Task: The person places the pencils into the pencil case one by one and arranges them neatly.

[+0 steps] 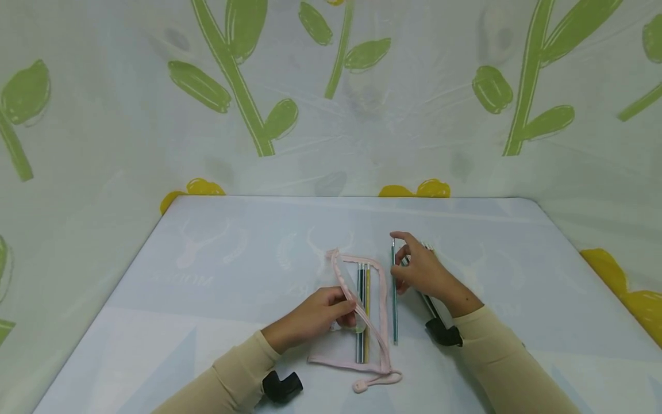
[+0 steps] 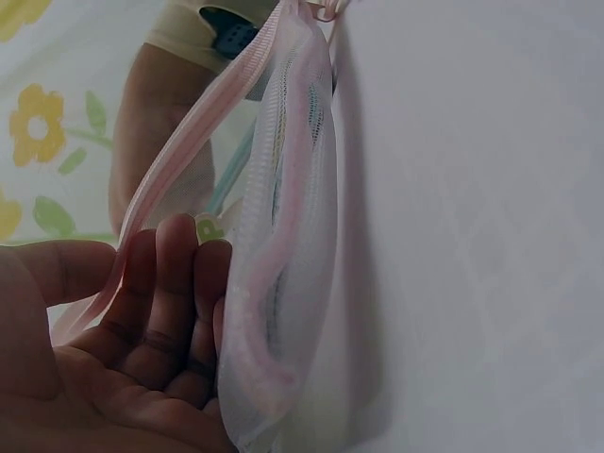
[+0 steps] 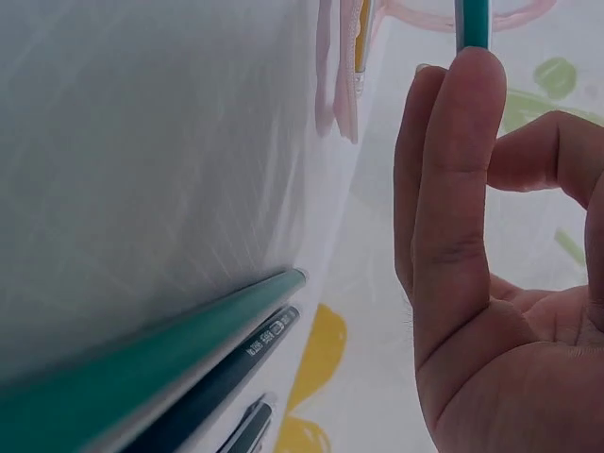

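Note:
A mesh pouch with pink edging (image 1: 384,299) lies on the table, its zipper side lifted. My left hand (image 1: 326,310) pinches the pink zipper edge (image 2: 179,142) between thumb and fingers, holding the mouth apart. Inside the pouch are several pencils, including a yellow pencil (image 1: 367,345) and dark ones beside it. Just right of the pouch, my right hand (image 1: 421,267) holds a green pencil (image 1: 395,316) lengthwise; in the right wrist view its end shows beyond the fingertips (image 3: 467,80). More pencils lie under the right wrist, among them a green one (image 3: 189,335) and a dark one (image 3: 231,377).
A pink cord with a round tab (image 1: 360,386) trails from the pouch's near corner. Black wrist camera mounts (image 1: 281,387) sit by both sleeves. The pale table (image 1: 207,241) backs onto a curtain (image 1: 362,144) printed with green leaves and yellow flowers.

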Demonstrator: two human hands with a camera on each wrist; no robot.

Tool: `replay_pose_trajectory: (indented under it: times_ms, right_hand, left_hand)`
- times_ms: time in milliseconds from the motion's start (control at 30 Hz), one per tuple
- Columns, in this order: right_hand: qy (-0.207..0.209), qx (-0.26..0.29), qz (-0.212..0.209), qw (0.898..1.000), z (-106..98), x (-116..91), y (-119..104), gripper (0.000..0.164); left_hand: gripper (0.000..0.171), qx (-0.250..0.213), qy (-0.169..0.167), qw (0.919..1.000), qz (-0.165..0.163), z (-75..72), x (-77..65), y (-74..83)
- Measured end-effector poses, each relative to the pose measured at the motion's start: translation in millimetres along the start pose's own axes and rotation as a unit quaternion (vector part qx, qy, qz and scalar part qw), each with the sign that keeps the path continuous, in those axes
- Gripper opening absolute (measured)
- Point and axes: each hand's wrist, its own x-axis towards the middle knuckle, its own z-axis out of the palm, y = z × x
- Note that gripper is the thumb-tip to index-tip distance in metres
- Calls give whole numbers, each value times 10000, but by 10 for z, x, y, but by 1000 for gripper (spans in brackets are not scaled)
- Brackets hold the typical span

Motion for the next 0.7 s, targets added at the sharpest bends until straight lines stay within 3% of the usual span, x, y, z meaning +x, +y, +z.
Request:
replay_pose_trajectory:
  times_ms: [700]
  right_hand:
    - [199,388,12,9990,57,14,-10,77]
  left_hand:
    - [31,-20,-71,10000,31,-22,7,-12]
